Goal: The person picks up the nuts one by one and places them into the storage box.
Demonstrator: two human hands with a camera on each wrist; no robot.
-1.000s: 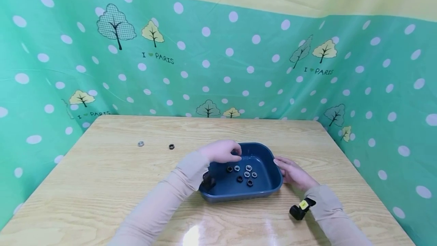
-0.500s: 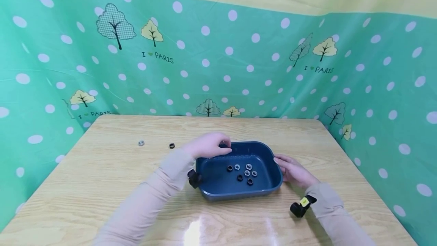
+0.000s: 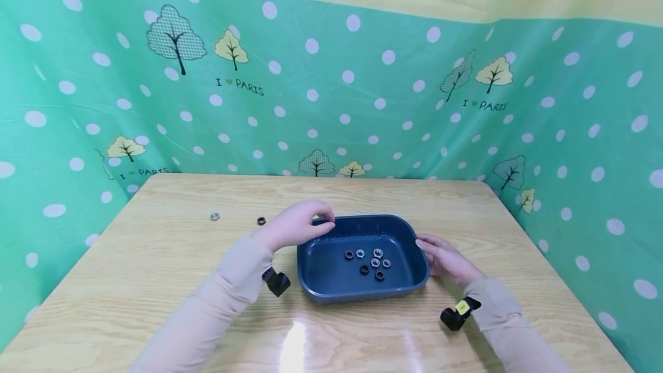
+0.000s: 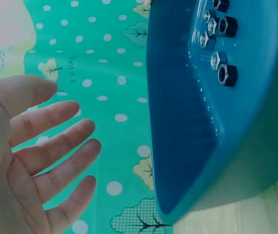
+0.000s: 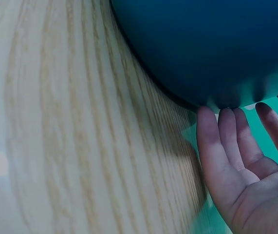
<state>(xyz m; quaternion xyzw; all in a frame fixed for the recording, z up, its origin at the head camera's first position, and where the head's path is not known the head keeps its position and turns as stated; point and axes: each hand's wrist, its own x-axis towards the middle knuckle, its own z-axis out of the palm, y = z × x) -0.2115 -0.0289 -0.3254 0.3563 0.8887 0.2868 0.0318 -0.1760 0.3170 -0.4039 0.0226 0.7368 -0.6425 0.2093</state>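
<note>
Resting straight fingers of right hand (image 3: 446,261) against blue tray (image 3: 331,272), left hand (image 3: 296,227) spread, empty

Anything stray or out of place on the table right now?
Yes. Two nuts lie loose on the table, a silver nut and a black nut, left of the tray, while the other nuts sit inside it. The tray looks level and nothing looks damaged.

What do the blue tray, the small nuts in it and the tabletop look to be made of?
Tray: probably plastic, smooth moulded walls with a soft sheen. Nuts: likely metal, some bright silver, some black-coated. Tabletop: wood grain with glossy glare, possibly laminate.
</note>
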